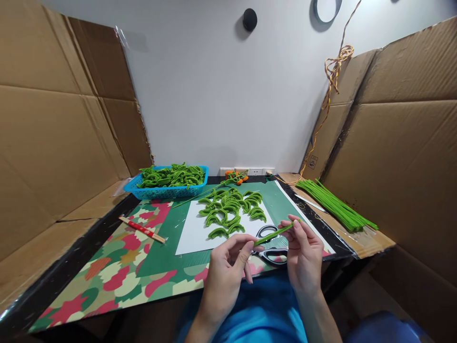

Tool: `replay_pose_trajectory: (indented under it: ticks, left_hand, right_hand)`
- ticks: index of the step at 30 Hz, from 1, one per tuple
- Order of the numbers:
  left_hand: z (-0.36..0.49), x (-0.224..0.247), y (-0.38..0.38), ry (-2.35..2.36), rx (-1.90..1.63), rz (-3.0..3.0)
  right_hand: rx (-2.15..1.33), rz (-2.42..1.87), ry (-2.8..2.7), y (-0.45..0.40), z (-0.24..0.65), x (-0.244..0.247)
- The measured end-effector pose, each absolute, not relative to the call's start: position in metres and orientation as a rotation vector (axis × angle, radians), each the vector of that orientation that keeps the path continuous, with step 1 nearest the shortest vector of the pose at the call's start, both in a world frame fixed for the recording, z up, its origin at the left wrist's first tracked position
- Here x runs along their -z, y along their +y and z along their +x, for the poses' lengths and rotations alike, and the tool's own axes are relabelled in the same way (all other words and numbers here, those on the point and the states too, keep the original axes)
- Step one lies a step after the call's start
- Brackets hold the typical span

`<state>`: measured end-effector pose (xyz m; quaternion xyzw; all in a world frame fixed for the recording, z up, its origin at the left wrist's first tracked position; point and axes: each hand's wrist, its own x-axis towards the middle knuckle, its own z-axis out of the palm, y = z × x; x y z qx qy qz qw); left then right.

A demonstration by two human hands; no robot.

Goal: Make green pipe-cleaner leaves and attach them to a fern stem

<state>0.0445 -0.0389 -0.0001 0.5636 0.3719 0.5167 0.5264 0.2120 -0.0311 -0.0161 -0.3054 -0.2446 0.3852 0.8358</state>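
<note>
A short green pipe-cleaner piece [274, 234] is stretched between my two hands above the table's front edge. My left hand [232, 264] pinches its left end between thumb and fingers. Its right end is pinched by my right hand [303, 247]. Just behind and below the piece lie scissors [273, 256] with black and grey handles, partly hidden by my hands. Curved green pieces [228, 207] lie in small groups on a white sheet [189, 238] beyond my left hand.
A blue basket [166, 192] of green pieces stands back left. Wrapped chopsticks [142, 229] lie at left. Long green stems [335, 205] and a white strip [310, 203] lie at right. An orange-and-green item [235, 177] is at the back. Cardboard walls [403, 143] flank the table.
</note>
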Motion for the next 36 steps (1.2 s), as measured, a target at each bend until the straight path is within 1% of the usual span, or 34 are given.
replay_pose_trajectory:
  ticks: [5,10,12,19,27,36]
  left_hand:
    - [0.046,-0.002,-0.039,0.856,-1.183,1.354]
    - [0.047,-0.001,-0.038,0.733,-0.993,1.200]
    - [0.048,0.000,-0.038,0.690,-0.968,1.144]
    - [0.049,0.002,-0.040,0.634,-0.979,1.122]
    - [0.051,0.003,-0.040,0.609,-0.955,1.114]
    - [0.050,0.004,-0.042,0.662,-1.030,1.146]
  right_hand:
    - [-0.745,-0.646,-0.465,-0.029,0.213,0.016]
    - [-0.800,-0.592,-0.540,-0.031,0.222,0.019]
    - [-0.797,-0.581,-0.546,-0.031,0.226,0.022]
    - [-0.689,-0.589,-0.473,-0.028,0.229,0.029]
    - [-0.666,-0.574,-0.489,-0.031,0.229,0.021]
    - [-0.628,-0.647,-0.480,-0.032,0.225,0.019]
